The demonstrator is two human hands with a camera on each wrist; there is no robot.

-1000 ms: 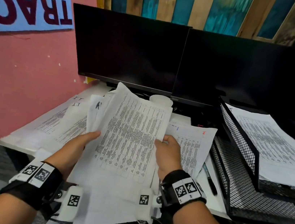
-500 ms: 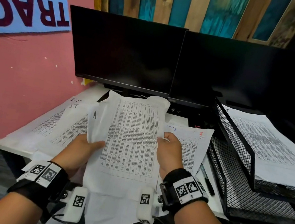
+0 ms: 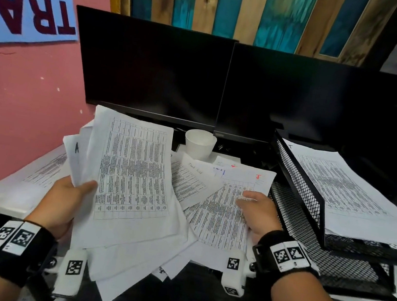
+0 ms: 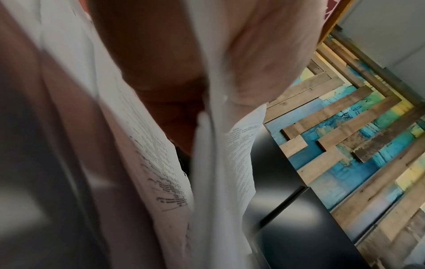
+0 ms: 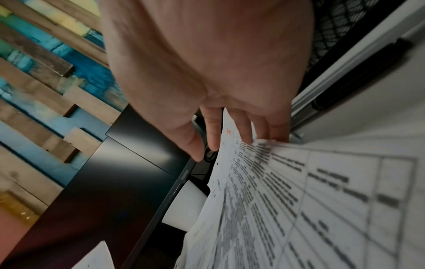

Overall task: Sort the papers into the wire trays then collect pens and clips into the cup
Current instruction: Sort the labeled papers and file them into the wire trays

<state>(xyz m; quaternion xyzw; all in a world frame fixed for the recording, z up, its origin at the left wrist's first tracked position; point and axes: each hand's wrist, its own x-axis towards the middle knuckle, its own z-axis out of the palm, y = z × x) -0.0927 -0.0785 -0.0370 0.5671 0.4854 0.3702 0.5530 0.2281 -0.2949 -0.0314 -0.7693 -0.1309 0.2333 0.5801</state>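
A sheaf (image 3: pixel 134 182) is gripped upright by the left hand (image 3: pixel 62 205); a sheet (image 3: pixel 221 217) (beside the trays (image 3: pixel 310 217)) is held by the right hand (image 3: pixel 257 212).

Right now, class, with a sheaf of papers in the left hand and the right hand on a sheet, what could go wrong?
1. The left hand grips a fanned, uneven sheaf by one edge only; sheets may slide out onto the floor.
2. The right hand lifts a sheet lying under others; pulling it could drag neighbours off the desk edge.
3. The paper cup stands just behind the pile; a swept sheet might tip it.
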